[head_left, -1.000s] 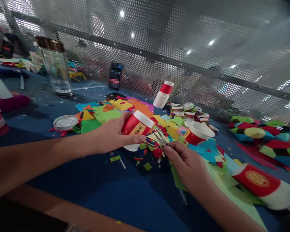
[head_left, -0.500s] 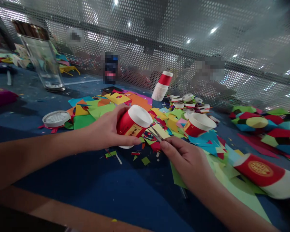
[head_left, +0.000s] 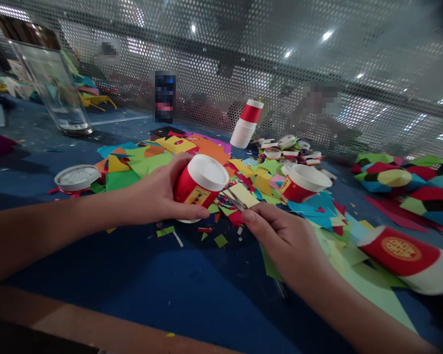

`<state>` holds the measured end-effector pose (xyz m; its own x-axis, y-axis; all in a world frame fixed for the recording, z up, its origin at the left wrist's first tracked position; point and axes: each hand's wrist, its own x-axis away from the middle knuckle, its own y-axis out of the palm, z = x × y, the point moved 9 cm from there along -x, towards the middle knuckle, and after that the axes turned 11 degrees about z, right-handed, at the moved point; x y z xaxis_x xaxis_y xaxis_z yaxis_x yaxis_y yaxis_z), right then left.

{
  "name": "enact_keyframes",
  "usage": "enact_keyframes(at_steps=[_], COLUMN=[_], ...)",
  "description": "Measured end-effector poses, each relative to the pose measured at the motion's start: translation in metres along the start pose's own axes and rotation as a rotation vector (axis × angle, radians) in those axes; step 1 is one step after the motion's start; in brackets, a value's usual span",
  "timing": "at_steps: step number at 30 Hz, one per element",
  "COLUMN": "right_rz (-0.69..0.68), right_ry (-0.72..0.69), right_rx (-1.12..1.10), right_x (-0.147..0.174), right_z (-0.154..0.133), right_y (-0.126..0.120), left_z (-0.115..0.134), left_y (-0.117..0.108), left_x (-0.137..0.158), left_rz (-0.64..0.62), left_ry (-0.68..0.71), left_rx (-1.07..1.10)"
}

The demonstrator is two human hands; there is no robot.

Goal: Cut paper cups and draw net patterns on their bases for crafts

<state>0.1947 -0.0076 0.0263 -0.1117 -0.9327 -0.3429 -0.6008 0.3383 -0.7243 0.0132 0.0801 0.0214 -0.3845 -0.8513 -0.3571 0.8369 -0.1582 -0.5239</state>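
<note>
While the left hand (head_left: pixel 166 194) holds a red-and-white paper cup (head_left: pixel 201 183) near the middle of the view, base up and tilted to the right, the right hand (head_left: pixel 282 231) holds what look like small scissors (head_left: pixel 238 202) just beside it. The left thumb is spread along the cup's near side; its other fingers are mostly hidden. The right thumb and forefinger pinch the tool near its blades, with the handles out of sight in the hand. The tips point toward the cup, though whether they touch it cannot be told. Good handling would seem to call for a gentle left grip, so the thin wall does not buckle, and a left thumb well out of the blades' line. Coloured paper scraps (head_left: pixel 151 164) lie behind on a blue table (head_left: pixel 151 285), with an open cup (head_left: pixel 299 189) to the right.
</note>
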Motion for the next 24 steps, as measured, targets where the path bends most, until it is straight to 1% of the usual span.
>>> enact_keyframes(at_steps=[5,14,24], right_rz=[0.004,0.022,0.013], right_ry=[-0.012,-0.034,-0.031], right_rx=[0.007,0.030,0.027], right_x=[0.0019,0.0026,0.0014], right_z=[-0.0008,-0.0028,-0.0038], right_y=[-0.0014,-0.0017,0.0000], left_z=[-0.0018,0.0046,-0.0006], left_y=[0.0018,0.0020,0.0045], left_x=[0.0006,0.0032,0.0024], left_rz=[-0.017,-0.021,-0.060], left_ry=[0.018,0.040,0.026], left_rx=[-0.017,-0.065,-0.070])
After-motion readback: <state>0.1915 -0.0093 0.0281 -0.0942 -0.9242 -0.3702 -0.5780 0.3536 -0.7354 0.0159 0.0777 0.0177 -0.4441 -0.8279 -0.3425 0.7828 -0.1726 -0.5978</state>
